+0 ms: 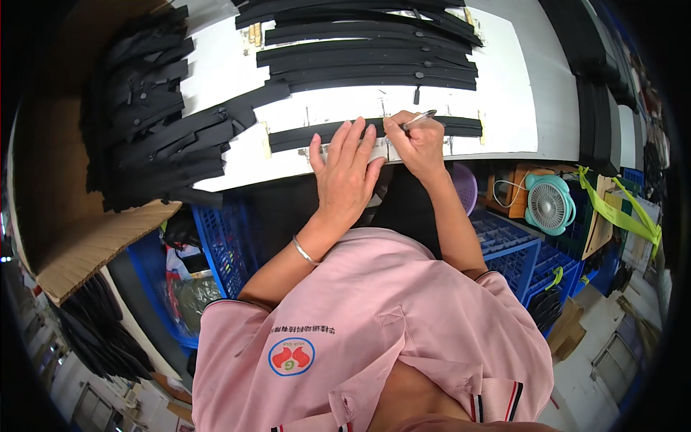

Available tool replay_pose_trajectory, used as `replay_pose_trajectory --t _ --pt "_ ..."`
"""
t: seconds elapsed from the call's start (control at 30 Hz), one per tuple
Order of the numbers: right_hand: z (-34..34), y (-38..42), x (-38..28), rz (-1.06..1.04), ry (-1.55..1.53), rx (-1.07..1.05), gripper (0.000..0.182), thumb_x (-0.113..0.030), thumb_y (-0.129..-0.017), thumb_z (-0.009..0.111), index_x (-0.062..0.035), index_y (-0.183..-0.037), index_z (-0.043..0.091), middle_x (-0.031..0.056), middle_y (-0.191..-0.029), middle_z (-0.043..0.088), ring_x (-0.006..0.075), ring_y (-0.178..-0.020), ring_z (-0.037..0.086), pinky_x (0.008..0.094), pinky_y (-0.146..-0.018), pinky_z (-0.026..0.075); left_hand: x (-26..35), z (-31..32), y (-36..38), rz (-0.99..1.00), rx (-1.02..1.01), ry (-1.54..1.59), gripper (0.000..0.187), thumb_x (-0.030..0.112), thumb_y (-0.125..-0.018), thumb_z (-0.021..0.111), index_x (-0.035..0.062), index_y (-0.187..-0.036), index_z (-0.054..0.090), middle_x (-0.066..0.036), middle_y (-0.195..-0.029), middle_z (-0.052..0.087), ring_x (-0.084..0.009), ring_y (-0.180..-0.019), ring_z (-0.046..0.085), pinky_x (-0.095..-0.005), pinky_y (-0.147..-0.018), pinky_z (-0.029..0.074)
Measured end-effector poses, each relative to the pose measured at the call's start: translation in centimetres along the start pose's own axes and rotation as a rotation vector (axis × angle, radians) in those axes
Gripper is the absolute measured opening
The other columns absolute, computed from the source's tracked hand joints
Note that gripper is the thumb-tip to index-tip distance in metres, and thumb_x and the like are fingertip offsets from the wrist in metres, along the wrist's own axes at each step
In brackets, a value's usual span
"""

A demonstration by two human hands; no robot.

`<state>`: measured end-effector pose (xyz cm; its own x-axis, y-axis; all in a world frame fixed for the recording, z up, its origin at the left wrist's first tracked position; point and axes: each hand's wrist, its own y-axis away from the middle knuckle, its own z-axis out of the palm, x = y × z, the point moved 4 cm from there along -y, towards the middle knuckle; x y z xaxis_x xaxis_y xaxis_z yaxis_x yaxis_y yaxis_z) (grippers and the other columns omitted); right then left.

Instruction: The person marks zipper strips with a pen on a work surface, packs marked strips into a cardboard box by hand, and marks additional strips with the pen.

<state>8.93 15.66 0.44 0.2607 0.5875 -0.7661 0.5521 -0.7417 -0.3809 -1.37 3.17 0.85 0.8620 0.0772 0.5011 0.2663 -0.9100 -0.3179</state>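
Observation:
A black zipper strip [461,127] lies across the white board [507,86] near its front edge, between yellowish tape pieces at its two ends. My left hand [342,180] rests on the strip with fingers stretched out and slightly apart. To its right, my right hand [421,147] is closed round a pen [423,118], its fingers at the strip. The pen's tip is hidden by my fingers. Dark marks show on the board around the strip. Beyond my hands, several black zipper strips [360,56] lie side by side, with small pulls showing on some.
At the left a large pile of black zipper strips [144,119] overlaps the board. A cardboard box [108,241] stands beside it. Blue crates [223,245] sit below the table. To the right are a small turquoise fan [549,204] and a lime-green strap [622,216].

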Motion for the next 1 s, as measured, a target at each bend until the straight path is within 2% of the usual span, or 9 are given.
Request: replay_pose_trajectory --t 0.17,0.2,0.3,0.33,0.37,0.5,0.7,0.87,1.0 --pt "-1.7 0.1 -0.5 0.093 -0.161 -0.001 0.015 -0.004 -0.085 0.068 0.0008 -0.071 0.067 0.0087 -0.068 0.069 0.0188 -0.054 0.061 0.0302 -0.051 0.044 -0.1 0.2 0.0 -0.023 -0.024 0.015 0.05 0.023 -0.089 0.072 0.0083 -0.136 0.062 -0.008 -0.145 0.055 -0.0267 -0.136 0.047 -0.0525 -0.117 0.017" --pt "-2.8 0.1 -0.7 0.053 -0.22 0.055 0.014 -0.002 -0.087 0.066 0.0026 -0.074 0.068 0.0077 -0.068 0.069 0.0133 -0.058 0.062 0.0284 -0.053 0.045 -0.1 0.2 0.0 -0.018 -0.025 0.008 0.05 0.023 -0.089 0.073 0.0084 -0.136 0.061 -0.008 -0.144 0.055 -0.0268 -0.136 0.047 -0.0525 -0.117 0.017" --pt "-6.7 0.9 0.2 0.27 -0.381 0.282 0.016 -0.003 -0.091 0.064 0.004 -0.078 0.069 0.0054 -0.07 0.069 0.0082 -0.061 0.06 0.0261 -0.055 0.045 -0.1 0.3 0.1 -0.012 -0.034 -0.003 0.05 0.023 -0.09 0.073 0.0089 -0.136 0.061 -0.009 -0.145 0.055 -0.0272 -0.136 0.047 -0.0522 -0.117 0.017" --pt "-8.0 1.4 1.4 0.387 -0.321 0.308 0.019 -0.005 -0.095 0.062 0.005 -0.082 0.07 0.0042 -0.073 0.069 0.0046 -0.064 0.056 0.0231 -0.056 0.043 -0.1 0.3 0.1 -0.011 -0.035 -0.006 0.05 0.023 -0.09 0.072 0.0089 -0.137 0.061 -0.009 -0.145 0.055 -0.0271 -0.136 0.047 -0.0522 -0.117 0.017" --pt "-8.9 1.2 2.0 0.353 -0.283 0.356 0.018 -0.007 -0.097 0.062 0.0043 -0.086 0.072 0.0031 -0.073 0.068 0.0039 -0.061 0.052 0.0209 -0.055 0.04 0.0 0.3 0.1 -0.013 -0.033 -0.011 0.05 0.023 -0.091 0.072 0.009 -0.137 0.061 -0.009 -0.145 0.055 -0.0271 -0.136 0.046 -0.0522 -0.117 0.017" --pt "-9.9 1.5 5.0 0.411 -0.163 0.27 0.018 -0.011 -0.097 0.065 0.0026 -0.088 0.073 0.0012 -0.071 0.067 0.0037 -0.059 0.051 0.0214 -0.054 0.039 0.0 0.2 0.1 0.002 -0.023 0.011 0.048 0.022 -0.091 0.071 0.0055 -0.135 0.061 -0.011 -0.143 0.055 -0.0281 -0.136 0.047 -0.0553 -0.116 0.016" --pt "-9.4 1.8 6.0 0.404 -0.172 0.26 0.02 -0.014 -0.097 0.067 0.0022 -0.087 0.073 0.0018 -0.069 0.066 0.0045 -0.058 0.051 0.0229 -0.053 0.039 2.3 0.6 -2.0 0.001 0.001 0.133 0.041 0.02 -0.091 0.072 0.0087 -0.13 0.065 -0.01 -0.141 0.058 -0.0288 -0.134 0.049 -0.0513 -0.117 0.017" --pt "-9.1 1.6 6.1 0.372 -0.12 0.234 0.02 -0.014 -0.095 0.068 0.0026 -0.088 0.074 0.0043 -0.068 0.068 0.0061 -0.057 0.055 0.0246 -0.052 0.041 5.9 3.1 -6.4 0.107 0.064 0.291 0.022 0.018 -0.088 0.074 0.009 -0.107 0.074 -0.005 -0.119 0.068 -0.0241 -0.121 0.056 -0.0506 -0.116 0.02" --pt "-9.1 1.5 5.9 0.368 -0.086 0.246 0.021 -0.016 -0.095 0.068 0.002 -0.086 0.074 0.0051 -0.071 0.07 0.0076 -0.057 0.058 0.0254 -0.052 0.043 6.3 5.4 -7.8 0.121 0.047 0.3 0.015 0.016 -0.086 0.075 0.009 -0.098 0.074 -0.005 -0.113 0.068 -0.0249 -0.115 0.057 -0.0524 -0.114 0.022"
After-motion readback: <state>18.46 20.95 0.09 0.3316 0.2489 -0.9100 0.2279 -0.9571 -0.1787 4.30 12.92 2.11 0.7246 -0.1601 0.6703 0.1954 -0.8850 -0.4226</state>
